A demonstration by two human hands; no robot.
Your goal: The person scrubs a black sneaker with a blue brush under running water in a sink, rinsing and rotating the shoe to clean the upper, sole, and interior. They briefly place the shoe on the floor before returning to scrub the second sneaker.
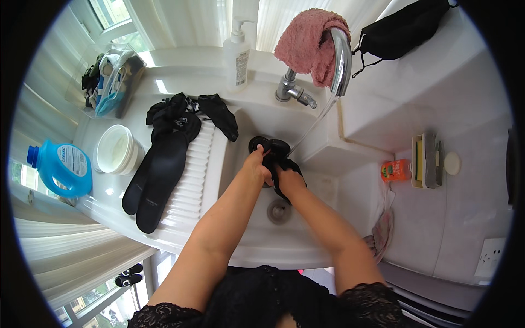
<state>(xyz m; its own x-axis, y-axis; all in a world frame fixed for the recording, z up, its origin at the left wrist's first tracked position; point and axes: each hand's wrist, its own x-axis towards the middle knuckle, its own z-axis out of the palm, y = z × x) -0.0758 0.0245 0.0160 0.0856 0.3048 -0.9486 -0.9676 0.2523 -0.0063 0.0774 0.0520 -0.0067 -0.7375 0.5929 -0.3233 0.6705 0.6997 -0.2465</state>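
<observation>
Both of my hands are down in the white sink (322, 188), on a wet black item (280, 146) that looks like a shoe; its full shape is partly hidden. My left hand (260, 167) grips its left side, thumb on top. Fingers of my right hand (290, 179) are tucked into its opening and cannot be seen. A thin stream of water (314, 121) runs from the chrome tap (341, 65) down to the black item. Below my hands lies the round drain (278, 211).
Left on the ribbed washboard (191, 186) are black insoles (159, 180) and crumpled black cloth items (178, 117). Further left stand a white tub (116, 150) and a blue detergent jug (64, 168). A pump bottle (237, 57) stands behind; a pink towel (311, 44) drapes the tap.
</observation>
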